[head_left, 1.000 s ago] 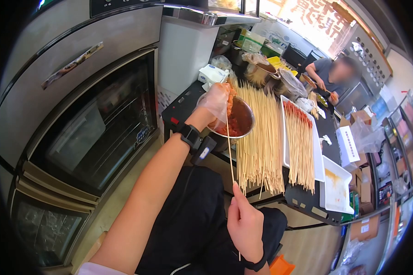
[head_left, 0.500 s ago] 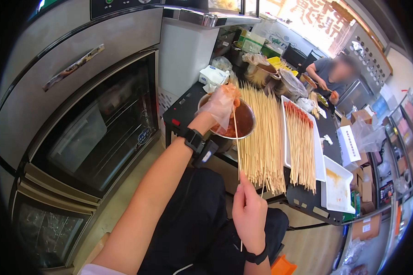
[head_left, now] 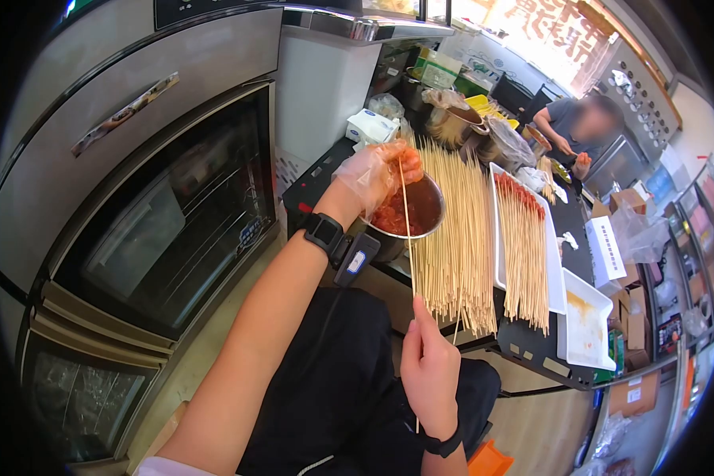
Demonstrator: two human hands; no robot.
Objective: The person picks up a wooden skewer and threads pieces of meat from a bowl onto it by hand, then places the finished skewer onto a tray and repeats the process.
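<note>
A clear plastic glove covers my left hand [head_left: 385, 176], whose fingers are closed at the upper end of a long wooden skewer [head_left: 409, 246], above the metal pot. Red meat fills part of this pot [head_left: 431, 222]. My bare right hand [head_left: 430, 369] grips the skewer lower down, between thumb and fingers, over my lap. Right of the pot lies a thick bundle of bare skewers [head_left: 454, 238]. Beyond it, a white tray [head_left: 558, 293] holds skewers with red meat on their far ends [head_left: 519, 194].
A second white tray [head_left: 587, 349] with yellowish residue sits at the table's right end. A tissue box [head_left: 371, 125] stands behind the pot. Across the table another person [head_left: 567, 131] works with their hands. An oven [head_left: 166, 214] is on the left, an orange object [head_left: 490, 460] low down.
My left hand has shifted slightly left and tilted, showing more of the meat in the pot. The skewer is still between both hands, and my right hand has barely moved.
</note>
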